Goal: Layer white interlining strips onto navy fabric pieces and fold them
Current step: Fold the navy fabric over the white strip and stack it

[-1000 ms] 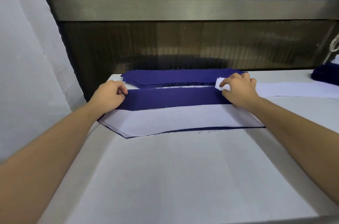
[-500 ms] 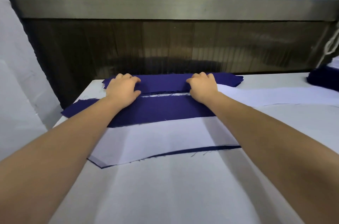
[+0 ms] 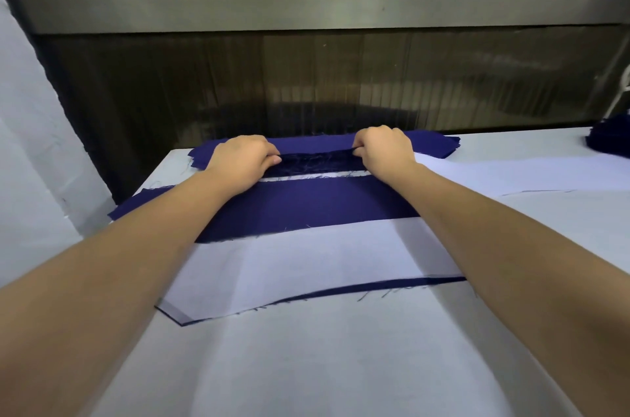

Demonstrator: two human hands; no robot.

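A navy fabric piece [image 3: 306, 208] lies on the white table with a white interlining strip [image 3: 306, 263] on it; its far half is folded over the strip toward me. Behind it a stack of navy pieces [image 3: 433, 143] lies at the table's far edge. My left hand [image 3: 243, 159] and my right hand [image 3: 387, 148] both pinch the near frayed edge of the top navy piece of that stack, lifting it a little. More white interlining strips [image 3: 511, 174] lie flat to the right of my right hand.
The white table [image 3: 324, 365] reaches toward me. A dark panel with a metal rail [image 3: 306, 14] rises just behind the table's far edge. Another pile of navy fabric [image 3: 610, 140] sits at the far right. White cloth [image 3: 30, 143] hangs at the left.
Both hands left the folded navy piece and moved back to the stack behind it. They now pinch and raise the edge of the top navy piece.
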